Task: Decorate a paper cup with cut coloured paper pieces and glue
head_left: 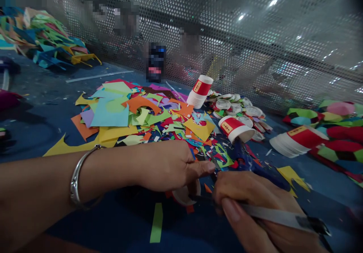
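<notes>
My left hand, with a silver bracelet on its wrist, is closed at the centre, index finger pointing right. Under its curled fingers I see a small round white cup base, its upper part hidden by the hand. At the lower right my right hand is closed around a slim silver utility knife with a black end. The knife's dark tip reaches left to the cup base. Orange paper bits show beside the base. Just beyond my right hand lies a blue glue gun, partly covered.
Coloured paper scraps heap beyond my hands. A cup stack stands, another lies, and a single cup is tipped. White cup bases are piled behind it. A perforated metal screen closes the back; a phone leans there.
</notes>
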`<state>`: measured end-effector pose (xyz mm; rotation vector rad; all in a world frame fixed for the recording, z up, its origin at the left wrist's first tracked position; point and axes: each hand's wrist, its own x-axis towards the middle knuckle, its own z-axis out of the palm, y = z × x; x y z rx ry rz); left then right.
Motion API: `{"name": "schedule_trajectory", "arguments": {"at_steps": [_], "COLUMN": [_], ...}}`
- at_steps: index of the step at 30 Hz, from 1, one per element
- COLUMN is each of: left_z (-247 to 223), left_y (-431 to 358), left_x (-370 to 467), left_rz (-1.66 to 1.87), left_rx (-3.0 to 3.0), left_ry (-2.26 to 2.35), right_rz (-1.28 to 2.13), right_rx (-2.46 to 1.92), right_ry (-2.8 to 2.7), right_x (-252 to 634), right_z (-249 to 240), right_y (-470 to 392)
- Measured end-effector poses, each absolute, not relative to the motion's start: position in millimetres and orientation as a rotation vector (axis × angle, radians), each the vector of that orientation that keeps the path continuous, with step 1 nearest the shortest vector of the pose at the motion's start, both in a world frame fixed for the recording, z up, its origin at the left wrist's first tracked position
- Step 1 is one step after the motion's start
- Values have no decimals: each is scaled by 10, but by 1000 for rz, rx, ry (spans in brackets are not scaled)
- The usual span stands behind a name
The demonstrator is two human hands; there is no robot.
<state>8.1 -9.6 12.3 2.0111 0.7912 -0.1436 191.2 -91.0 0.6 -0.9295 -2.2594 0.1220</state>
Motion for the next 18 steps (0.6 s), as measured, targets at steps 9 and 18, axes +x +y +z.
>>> {"name": "schedule_trajectory", "arguments": {"at_steps": [9, 18], "left_z": [119, 102], "left_y": [-102, -94], "left_x": [88, 56], "left_rz": [-133, -109], "left_rx": [1980, 2013], "left_ry": [758, 728], "right_rz": [120, 186], "right_rx": [-990, -1040], "right_ry": [-2230, -2161], "right_x": [1882, 1869], "right_z": [32, -11], "right_y": [-886, -876]}}
